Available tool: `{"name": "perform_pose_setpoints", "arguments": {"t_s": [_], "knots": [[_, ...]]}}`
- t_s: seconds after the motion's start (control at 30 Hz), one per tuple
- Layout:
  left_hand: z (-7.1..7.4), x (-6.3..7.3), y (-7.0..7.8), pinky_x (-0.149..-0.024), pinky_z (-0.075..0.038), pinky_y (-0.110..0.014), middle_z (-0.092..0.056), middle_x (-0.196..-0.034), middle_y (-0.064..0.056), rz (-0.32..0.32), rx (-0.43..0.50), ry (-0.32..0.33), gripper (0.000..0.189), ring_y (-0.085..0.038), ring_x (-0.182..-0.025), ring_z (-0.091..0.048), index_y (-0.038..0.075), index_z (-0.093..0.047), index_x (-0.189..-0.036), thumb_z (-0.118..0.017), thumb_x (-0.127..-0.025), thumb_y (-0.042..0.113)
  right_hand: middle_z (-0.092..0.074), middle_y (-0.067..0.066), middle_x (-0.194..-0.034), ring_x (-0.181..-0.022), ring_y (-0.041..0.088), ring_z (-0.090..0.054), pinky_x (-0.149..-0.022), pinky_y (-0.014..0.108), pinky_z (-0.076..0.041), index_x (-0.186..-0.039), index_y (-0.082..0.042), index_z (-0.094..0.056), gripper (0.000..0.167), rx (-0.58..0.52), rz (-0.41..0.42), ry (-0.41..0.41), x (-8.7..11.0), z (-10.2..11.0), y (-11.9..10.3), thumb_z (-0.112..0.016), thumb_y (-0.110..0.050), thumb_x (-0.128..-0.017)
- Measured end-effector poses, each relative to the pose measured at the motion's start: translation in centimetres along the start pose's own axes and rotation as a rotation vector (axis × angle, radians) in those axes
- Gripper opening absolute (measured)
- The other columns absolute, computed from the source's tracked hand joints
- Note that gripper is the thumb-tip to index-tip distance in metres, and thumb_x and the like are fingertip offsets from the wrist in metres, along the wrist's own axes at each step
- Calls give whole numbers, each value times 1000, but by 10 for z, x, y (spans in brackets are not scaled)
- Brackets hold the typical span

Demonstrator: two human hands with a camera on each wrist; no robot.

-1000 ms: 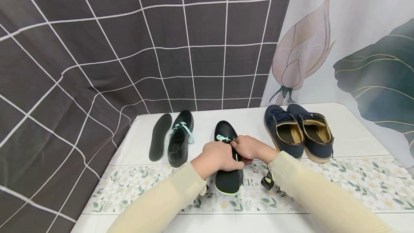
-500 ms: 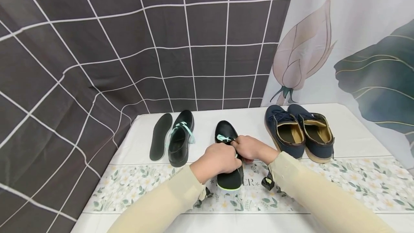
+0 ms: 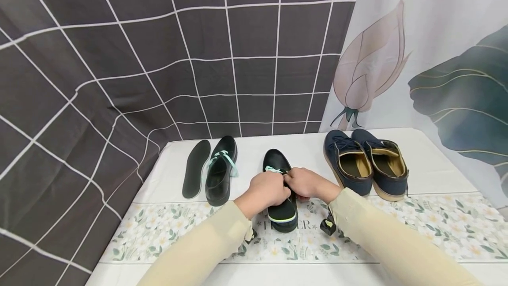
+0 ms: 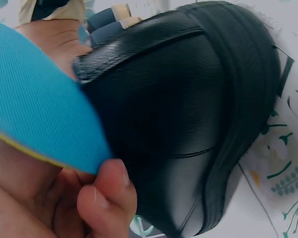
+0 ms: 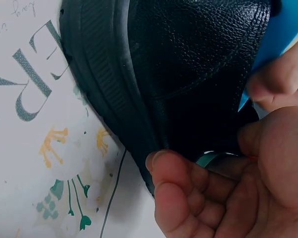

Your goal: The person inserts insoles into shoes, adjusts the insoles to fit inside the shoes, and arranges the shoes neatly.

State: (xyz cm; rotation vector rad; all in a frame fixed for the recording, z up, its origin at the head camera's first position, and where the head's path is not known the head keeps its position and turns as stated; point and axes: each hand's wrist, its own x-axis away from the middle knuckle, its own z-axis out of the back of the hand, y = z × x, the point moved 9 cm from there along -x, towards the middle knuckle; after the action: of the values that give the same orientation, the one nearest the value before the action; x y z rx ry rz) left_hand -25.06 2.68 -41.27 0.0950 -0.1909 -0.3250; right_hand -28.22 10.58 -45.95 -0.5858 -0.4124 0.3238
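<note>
A black lace-up shoe [image 3: 275, 159] with mint laces stands upright at the middle, toe pointing away. My left hand [image 3: 267, 190] pinches an insole [image 3: 282, 212], black on top with a pale rim. Its front part lies within the shoe's opening, and its heel end tilts up above the shoe's heel. In the left wrist view the insole's blue underside [image 4: 39, 94] shows beside the shoe's leather [image 4: 174, 89]. My right hand [image 3: 305, 182] grips the shoe's right side near the laces, fingers [image 5: 171, 171] against the outer wall. The insole's front end is hidden inside.
To the left lie a second dark insole [image 3: 196, 169] and the matching black shoe [image 3: 221, 171]. A pair of navy shoes [image 3: 351, 162] stands at the right. All rest on a white table cloth [image 3: 158, 189] with a floral band; a dark grid curtain [image 3: 254, 74] hangs behind.
The insole has slid forward, deeper into the shoe, and the shoe's heel now shows behind it. My left hand has shifted slightly with it; my right hand has stayed at the shoe's side.
</note>
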Motion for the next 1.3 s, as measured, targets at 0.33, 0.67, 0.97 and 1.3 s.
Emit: {"name": "perform_pose_setpoints", "arguments": {"t_s": [0.33, 0.67, 0.97, 1.3], "knots": [[-3, 6, 8, -49, -48, -37, -68, -84, -6, -8, -110, 83, 32, -19, -68, -63, 16, -73, -87, -56, -94, 42, -49, -1, -41, -32, 12, -44, -41, 27, -39, -68, -12, -62, 49, 11, 31, 24, 0, 0, -2, -35, -26, -107], [4, 22, 15, -51, -49, -35, -70, -91, -7, 11, -209, -19, 67, -20, -73, -65, 16, -65, -126, -58, -85, 69, -47, -3, -41, -33, 11, -44, -47, 30, -45, -68, -13, -61, 50, 45, 40, 18, 0, 0, -2, -34, -27, -107], [1, 26, 15, -58, -52, -34, -72, -100, -6, 1, -161, -95, 59, -18, -80, -66, 13, -71, -111, -63, -79, 63, -49, -2, -40, -32, 11, -46, -48, 30, -46, -66, -12, -61, 52, 67, 1, 37, 0, 0, -1, -35, -30, -107], [6, 31, 24, -59, -53, -35, -71, -98, -10, -69, -146, -46, 37, -21, -81, -66, 11, -75, -90, -60, -91, 45, -49, -2, -41, -32, 11, -46, -47, 30, -46, -67, -14, -61, 51, 58, 3, 30, 1, -1, -2, -35, -30, -108]]}}
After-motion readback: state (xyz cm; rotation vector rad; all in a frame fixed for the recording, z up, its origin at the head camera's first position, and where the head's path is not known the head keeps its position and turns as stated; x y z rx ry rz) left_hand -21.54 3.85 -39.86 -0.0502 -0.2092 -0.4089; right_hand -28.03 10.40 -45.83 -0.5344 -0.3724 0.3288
